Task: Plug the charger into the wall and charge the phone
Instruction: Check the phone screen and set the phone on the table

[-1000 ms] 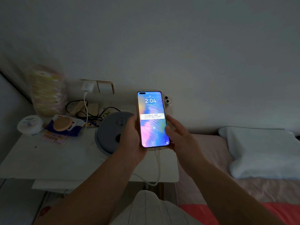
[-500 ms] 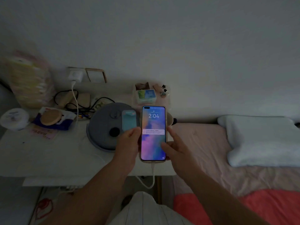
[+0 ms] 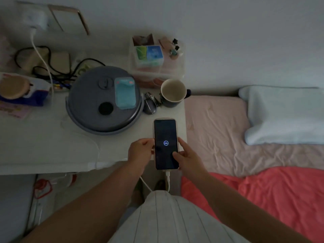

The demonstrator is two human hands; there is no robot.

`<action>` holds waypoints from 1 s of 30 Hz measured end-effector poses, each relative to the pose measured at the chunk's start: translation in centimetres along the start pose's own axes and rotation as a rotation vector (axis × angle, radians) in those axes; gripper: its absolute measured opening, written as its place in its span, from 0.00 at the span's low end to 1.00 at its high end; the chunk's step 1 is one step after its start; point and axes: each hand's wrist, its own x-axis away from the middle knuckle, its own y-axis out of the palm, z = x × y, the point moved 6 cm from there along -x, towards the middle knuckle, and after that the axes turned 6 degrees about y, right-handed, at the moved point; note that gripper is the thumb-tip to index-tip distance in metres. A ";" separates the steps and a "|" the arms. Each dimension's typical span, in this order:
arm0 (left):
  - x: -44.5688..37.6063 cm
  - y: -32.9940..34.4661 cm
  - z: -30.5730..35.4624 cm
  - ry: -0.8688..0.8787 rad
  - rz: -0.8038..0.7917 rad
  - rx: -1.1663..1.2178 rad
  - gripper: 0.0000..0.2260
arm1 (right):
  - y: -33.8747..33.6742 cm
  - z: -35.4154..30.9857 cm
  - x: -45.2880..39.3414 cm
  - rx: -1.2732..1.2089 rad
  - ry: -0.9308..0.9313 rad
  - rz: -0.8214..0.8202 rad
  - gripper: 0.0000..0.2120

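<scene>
The phone (image 3: pixel 165 135) lies flat at the front right corner of the white table (image 3: pixel 43 146), its screen dark except for a small round charging icon. A white cable (image 3: pixel 167 179) is plugged into its lower end and loops down off the table edge. My left hand (image 3: pixel 140 152) holds the phone's left edge and my right hand (image 3: pixel 185 155) holds its right edge with a finger on the screen. The white charger (image 3: pixel 36 19) sits in the wall socket at the top left, its cable (image 3: pixel 41 55) hanging down to the table.
A round grey appliance (image 3: pixel 94 109) with a teal case (image 3: pixel 125 92) on it stands just behind the phone. A mug (image 3: pixel 173 92), a mouse (image 3: pixel 149 106), a clear box (image 3: pixel 156 67), black cables (image 3: pixel 52 67) and a bed (image 3: pixel 245 137) with a pillow (image 3: pixel 284 114) surround it.
Both hands lowered the phone from upright in the air down flat onto the table corner. Its bright lock screen went dark, leaving a charging icon. The view tilted downward.
</scene>
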 end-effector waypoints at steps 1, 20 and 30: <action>-0.4 0.3 -0.3 -0.010 0.001 -0.018 0.08 | -0.1 0.0 -0.4 -0.004 0.011 -0.003 0.28; -5.1 2.0 -1.4 0.002 0.115 -0.185 0.11 | -1.1 1.7 -6.0 -0.014 0.085 0.076 0.24; -5.2 2.3 -1.6 0.014 0.113 -0.186 0.11 | -1.3 1.8 -7.2 0.023 0.080 0.085 0.24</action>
